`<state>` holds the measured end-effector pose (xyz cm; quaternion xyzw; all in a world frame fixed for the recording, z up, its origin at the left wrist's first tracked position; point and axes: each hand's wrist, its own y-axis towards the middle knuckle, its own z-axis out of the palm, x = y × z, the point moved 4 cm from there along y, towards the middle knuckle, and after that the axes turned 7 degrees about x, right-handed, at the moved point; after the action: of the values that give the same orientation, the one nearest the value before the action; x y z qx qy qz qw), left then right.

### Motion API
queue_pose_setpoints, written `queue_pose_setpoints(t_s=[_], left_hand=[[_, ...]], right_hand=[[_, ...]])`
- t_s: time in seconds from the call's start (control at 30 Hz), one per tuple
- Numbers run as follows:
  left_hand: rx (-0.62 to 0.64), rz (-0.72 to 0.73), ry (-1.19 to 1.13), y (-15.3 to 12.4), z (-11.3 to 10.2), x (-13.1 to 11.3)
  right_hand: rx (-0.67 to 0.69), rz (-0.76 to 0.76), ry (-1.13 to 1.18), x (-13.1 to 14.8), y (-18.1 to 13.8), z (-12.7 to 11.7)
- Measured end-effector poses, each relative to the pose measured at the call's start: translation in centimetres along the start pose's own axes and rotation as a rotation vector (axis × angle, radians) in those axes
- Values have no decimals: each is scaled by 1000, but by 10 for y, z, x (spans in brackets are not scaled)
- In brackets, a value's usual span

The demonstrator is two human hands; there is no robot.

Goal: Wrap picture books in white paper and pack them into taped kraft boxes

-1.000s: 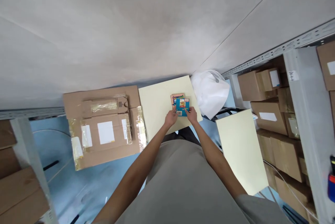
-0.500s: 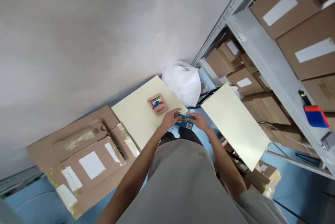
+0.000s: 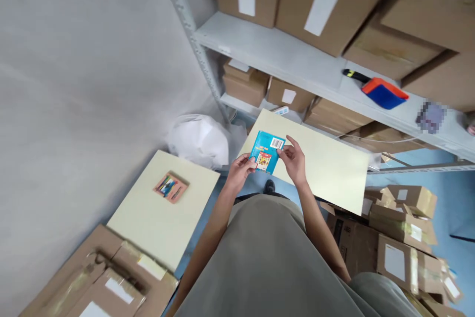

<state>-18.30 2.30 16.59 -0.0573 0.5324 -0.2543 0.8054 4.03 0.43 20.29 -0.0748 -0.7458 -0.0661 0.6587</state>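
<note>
A flat blue box [image 3: 265, 142] with a barcode and a red-and-yellow picture is held up in front of me, above the near edge of a cream table on the right. My left hand [image 3: 239, 174] pinches its lower left corner, thumb on the printed face. On the right side, my right hand [image 3: 294, 162] grips the edge near the barcode, thumb on the face and a finger lifted off. Away to the left, a salmon-pink flat box [image 3: 171, 187] with a colourful picture lies on another cream table [image 3: 191, 184], apart from both hands.
The right-hand cream table [image 3: 326, 163] stands before a metal shelf [image 3: 260, 50] of cardboard boxes. A white bag [image 3: 200, 140] sits between the tables. A blue-and-orange brush-like tool [image 3: 384, 92] lies on the shelf. Stacked cartons [image 3: 395, 260] fill the lower right; a large carton [image 3: 111, 277] lies lower left.
My view has turned right, from the left table towards the right table and shelf. The blue box has come along in both hands and is turned, its barcode now at the top.
</note>
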Motion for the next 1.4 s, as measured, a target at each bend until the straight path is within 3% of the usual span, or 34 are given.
queue_pose_setpoints(t_s=[0.17, 0.33, 0.5, 0.7, 0.8, 0.9, 1.0, 1.17, 1.3, 1.4], left_hand=[[124, -42, 137, 36, 100, 17], [144, -55, 173, 50, 162, 20], [128, 31, 309, 62, 197, 12], [188, 259, 608, 68, 231, 18], [304, 335, 733, 72, 240, 22], [231, 314, 706, 82, 228, 15], [101, 190, 572, 91, 207, 1], [206, -40, 362, 88, 198, -13], [171, -4, 357, 82, 201, -20], [157, 70, 429, 79, 202, -27]], right_hand=[[-214, -57, -5, 4, 4, -91], [-294, 8, -49, -4, 6, -149], [-308, -43, -197, -3, 7, -160], [-220, 18, 17, -3, 11, -143], [-244, 67, 8, -8, 18, -155], [-226, 95, 79, -9, 24, -173], [-110, 135, 284, -2, 25, -181], [25, 181, 463, 11, 23, -174], [72, 167, 459, 11, 28, -170], [66, 131, 321, 8, 32, -170]])
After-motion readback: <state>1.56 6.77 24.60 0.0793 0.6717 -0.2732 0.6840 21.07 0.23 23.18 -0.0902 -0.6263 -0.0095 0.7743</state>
